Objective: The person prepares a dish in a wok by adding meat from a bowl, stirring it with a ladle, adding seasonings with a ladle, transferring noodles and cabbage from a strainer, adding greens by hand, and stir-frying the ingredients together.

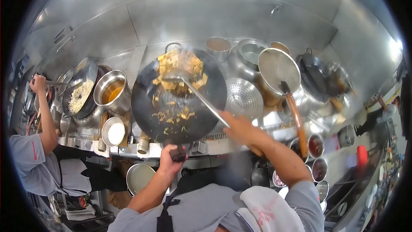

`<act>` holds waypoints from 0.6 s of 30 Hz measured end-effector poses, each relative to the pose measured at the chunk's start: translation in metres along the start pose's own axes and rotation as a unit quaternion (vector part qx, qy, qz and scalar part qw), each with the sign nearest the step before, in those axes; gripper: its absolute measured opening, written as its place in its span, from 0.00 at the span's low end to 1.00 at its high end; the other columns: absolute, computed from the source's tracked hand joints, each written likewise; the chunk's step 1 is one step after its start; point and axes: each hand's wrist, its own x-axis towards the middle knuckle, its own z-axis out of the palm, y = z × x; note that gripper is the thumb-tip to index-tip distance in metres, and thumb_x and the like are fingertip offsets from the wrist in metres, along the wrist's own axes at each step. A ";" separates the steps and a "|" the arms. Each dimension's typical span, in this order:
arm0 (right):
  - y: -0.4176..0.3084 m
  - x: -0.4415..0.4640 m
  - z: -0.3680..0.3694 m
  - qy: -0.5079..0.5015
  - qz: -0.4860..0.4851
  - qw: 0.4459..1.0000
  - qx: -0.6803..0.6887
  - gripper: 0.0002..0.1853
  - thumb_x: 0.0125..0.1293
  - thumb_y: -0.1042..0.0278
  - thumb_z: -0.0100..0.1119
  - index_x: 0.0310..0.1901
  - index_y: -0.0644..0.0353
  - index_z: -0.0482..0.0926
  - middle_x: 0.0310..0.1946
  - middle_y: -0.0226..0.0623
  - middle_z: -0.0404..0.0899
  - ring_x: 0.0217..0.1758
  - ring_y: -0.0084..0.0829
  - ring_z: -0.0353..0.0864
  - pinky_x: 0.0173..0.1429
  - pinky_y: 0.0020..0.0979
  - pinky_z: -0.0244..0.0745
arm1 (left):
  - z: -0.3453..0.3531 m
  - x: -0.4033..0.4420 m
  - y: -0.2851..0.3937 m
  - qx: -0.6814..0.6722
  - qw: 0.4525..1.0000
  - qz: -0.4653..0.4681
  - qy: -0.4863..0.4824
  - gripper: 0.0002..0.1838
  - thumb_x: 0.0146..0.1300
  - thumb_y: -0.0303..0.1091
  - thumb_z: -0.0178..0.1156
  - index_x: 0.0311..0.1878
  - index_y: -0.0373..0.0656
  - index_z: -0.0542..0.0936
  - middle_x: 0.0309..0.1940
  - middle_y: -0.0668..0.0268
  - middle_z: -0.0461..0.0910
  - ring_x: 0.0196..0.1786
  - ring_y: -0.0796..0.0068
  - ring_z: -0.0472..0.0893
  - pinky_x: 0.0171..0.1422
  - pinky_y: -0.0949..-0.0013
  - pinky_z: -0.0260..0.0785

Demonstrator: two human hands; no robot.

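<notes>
A large black wok (146, 103) stands on the range in front of me. Sliced yellow-brown food (182, 64) is heaped toward its far side, with smaller bits scattered down the near side. My right hand (239, 129) is closed round the handle of a long metal ladle (207, 99), whose bowl lies against the food. At the wok's near edge, my left hand (168, 163) is wrapped round a dark brown, block-like grip (177, 154); how it joins the wok is hidden. Steam blurs part of the heap.
Right of the wok are a perforated strainer (243, 99), a wooden-handled mesh sieve (279, 71) and metal pots. Left stand a pot of amber liquid (112, 91) and a white-filled bowl (114, 132). A co-worker (43, 163) handles another wok (79, 96) at far left.
</notes>
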 end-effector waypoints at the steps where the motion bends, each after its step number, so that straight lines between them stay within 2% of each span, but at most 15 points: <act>1: 0.005 -0.015 -0.007 -0.011 -0.039 0.999 0.034 0.28 0.65 0.64 0.53 0.65 0.52 0.58 0.45 0.50 0.76 0.44 0.47 0.79 0.48 0.42 0.72 | 0.012 -0.006 0.006 -0.004 1.000 0.001 0.000 0.11 0.48 0.35 0.60 0.37 0.47 0.76 0.35 0.63 0.78 0.39 0.65 0.77 0.41 0.58 0.72; 3: 0.003 -0.035 -0.023 -0.042 -0.075 0.994 0.071 0.28 0.64 0.66 0.54 0.66 0.51 0.58 0.44 0.47 0.76 0.44 0.44 0.79 0.48 0.40 0.72 | 0.044 -0.010 0.026 -0.034 0.999 0.018 0.001 0.09 0.49 0.35 0.60 0.34 0.46 0.76 0.33 0.62 0.77 0.38 0.65 0.77 0.40 0.59 0.72; 4: -0.003 -0.033 -0.039 -0.102 -0.041 0.991 0.079 0.27 0.64 0.65 0.52 0.65 0.52 0.58 0.46 0.50 0.76 0.45 0.47 0.79 0.49 0.42 0.72 | 0.072 -0.005 0.046 -0.089 0.994 -0.019 0.057 0.07 0.51 0.35 0.60 0.32 0.46 0.75 0.30 0.62 0.77 0.36 0.65 0.77 0.39 0.59 0.72; 5: -0.007 -0.028 -0.049 -0.157 -0.007 0.984 0.087 0.26 0.64 0.65 0.49 0.64 0.53 0.58 0.47 0.54 0.76 0.46 0.50 0.78 0.50 0.43 0.71 | 0.071 0.023 0.054 -0.086 0.996 -0.028 0.008 0.07 0.52 0.35 0.60 0.31 0.45 0.74 0.28 0.62 0.77 0.36 0.64 0.77 0.40 0.59 0.73; 6: -0.001 -0.014 -0.041 -0.157 -0.009 0.983 0.091 0.26 0.64 0.65 0.49 0.64 0.53 0.58 0.47 0.54 0.76 0.46 0.50 0.78 0.50 0.43 0.71 | 0.068 0.045 0.056 -0.086 0.996 -0.036 -0.009 0.06 0.51 0.34 0.61 0.32 0.46 0.75 0.28 0.64 0.76 0.38 0.65 0.77 0.46 0.60 0.71; 8: 0.017 0.018 -0.016 -0.070 -0.029 0.994 0.074 0.26 0.64 0.66 0.49 0.64 0.53 0.58 0.45 0.54 0.77 0.45 0.50 0.79 0.49 0.43 0.72 | 0.050 0.067 0.040 -0.079 0.997 -0.020 -0.008 0.09 0.51 0.35 0.61 0.35 0.46 0.76 0.31 0.62 0.77 0.39 0.63 0.78 0.46 0.59 0.72; 9: 0.001 0.015 -0.016 -0.027 -0.022 0.997 0.069 0.26 0.64 0.66 0.49 0.64 0.53 0.58 0.43 0.55 0.78 0.47 0.51 0.78 0.50 0.44 0.71 | 0.038 0.063 0.028 -0.078 0.997 -0.002 -0.008 0.11 0.50 0.34 0.61 0.38 0.45 0.76 0.33 0.61 0.77 0.39 0.63 0.78 0.45 0.58 0.72; 11: -0.004 0.010 -0.005 -0.020 -0.005 1.000 0.012 0.26 0.64 0.66 0.49 0.64 0.54 0.58 0.43 0.55 0.77 0.48 0.51 0.78 0.52 0.44 0.70 | 0.006 0.038 0.003 -0.073 0.997 0.021 0.009 0.17 0.49 0.34 0.59 0.45 0.47 0.75 0.38 0.61 0.78 0.38 0.62 0.79 0.39 0.55 0.73; 12: -0.005 0.006 0.001 -0.014 0.015 0.999 -0.037 0.26 0.64 0.66 0.49 0.64 0.55 0.58 0.44 0.56 0.77 0.49 0.51 0.78 0.53 0.45 0.70 | -0.002 0.021 -0.001 -0.028 0.999 0.018 -0.021 0.19 0.49 0.34 0.58 0.47 0.48 0.74 0.36 0.62 0.77 0.37 0.63 0.78 0.35 0.56 0.73; 14: -0.002 -0.016 -0.015 0.002 -0.014 0.999 -0.039 0.27 0.65 0.65 0.49 0.65 0.55 0.58 0.47 0.57 0.76 0.50 0.51 0.77 0.55 0.44 0.69 | 0.026 -0.013 0.006 0.007 0.999 -0.010 0.037 0.14 0.50 0.36 0.57 0.43 0.48 0.75 0.34 0.63 0.76 0.34 0.63 0.78 0.34 0.57 0.73; 16: 0.014 -0.025 -0.026 -0.093 -0.090 0.988 0.084 0.30 0.66 0.66 0.53 0.68 0.55 0.55 0.52 0.50 0.74 0.55 0.42 0.75 0.60 0.39 0.68 | 0.036 0.010 0.029 -0.063 0.998 0.006 -0.031 0.13 0.49 0.35 0.61 0.39 0.47 0.74 0.36 0.61 0.75 0.39 0.64 0.77 0.42 0.57 0.74; 17: 0.018 -0.018 -0.030 -0.112 -0.094 0.986 0.086 0.31 0.65 0.64 0.54 0.68 0.54 0.55 0.52 0.51 0.74 0.54 0.42 0.76 0.60 0.38 0.68 | 0.069 0.015 0.050 -0.098 0.994 -0.021 0.052 0.12 0.50 0.37 0.63 0.35 0.47 0.73 0.35 0.60 0.75 0.39 0.64 0.77 0.43 0.57 0.74; 18: 0.021 -0.007 -0.031 -0.129 -0.097 0.983 0.090 0.33 0.63 0.63 0.54 0.68 0.54 0.55 0.53 0.53 0.74 0.54 0.43 0.78 0.60 0.38 0.68 | 0.068 0.037 0.058 -0.079 0.996 -0.029 -0.011 0.12 0.49 0.35 0.63 0.37 0.46 0.73 0.35 0.61 0.75 0.41 0.63 0.76 0.48 0.55 0.72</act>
